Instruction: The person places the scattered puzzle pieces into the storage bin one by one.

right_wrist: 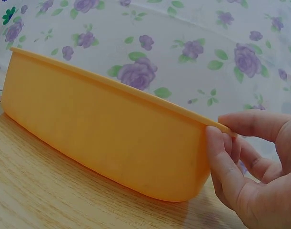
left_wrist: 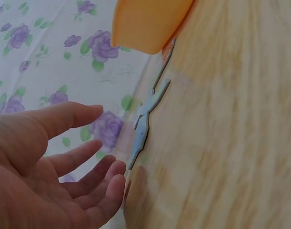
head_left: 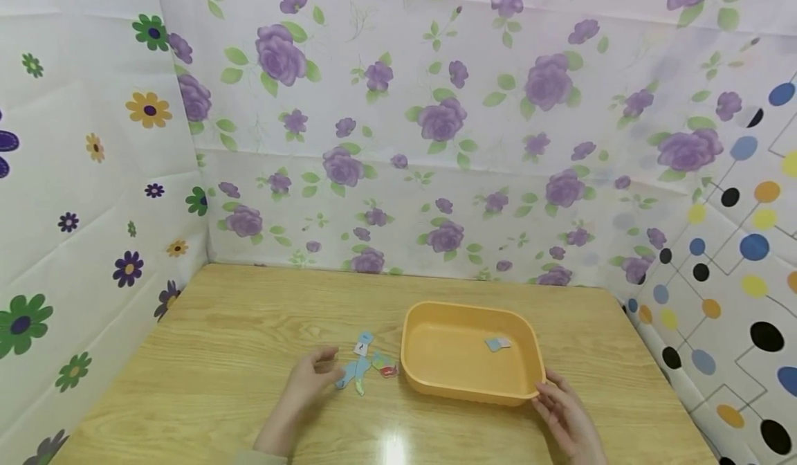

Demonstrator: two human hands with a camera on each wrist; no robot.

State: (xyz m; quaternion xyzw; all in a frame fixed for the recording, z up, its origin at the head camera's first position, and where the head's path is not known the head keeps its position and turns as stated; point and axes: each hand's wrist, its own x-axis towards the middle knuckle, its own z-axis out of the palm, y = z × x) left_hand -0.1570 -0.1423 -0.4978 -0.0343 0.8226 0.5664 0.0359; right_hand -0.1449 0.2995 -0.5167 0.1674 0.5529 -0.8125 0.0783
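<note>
An orange plastic basin [head_left: 454,368] stands on the wooden table, right of the middle in the head view. One small flat piece [head_left: 496,344], light blue with a pinkish end, lies on its floor. My right hand [head_left: 566,413] pinches the basin's near right corner, thumb and fingers at the rim [right_wrist: 135,93]. Left of the basin, several thin puzzle pieces [head_left: 362,365], light blue, green and red, lie in an overlapping cluster. Just left of them is my left hand [head_left: 308,380], its fingers loosely bent with nothing between them [left_wrist: 64,176].
The wooden table [head_left: 261,313] meets a back wall hung with purple-flowered cloth [head_left: 386,105]. Patterned cloths also hang along both sides, flowers on the left one [head_left: 93,195] and coloured dots on the right one [head_left: 735,299].
</note>
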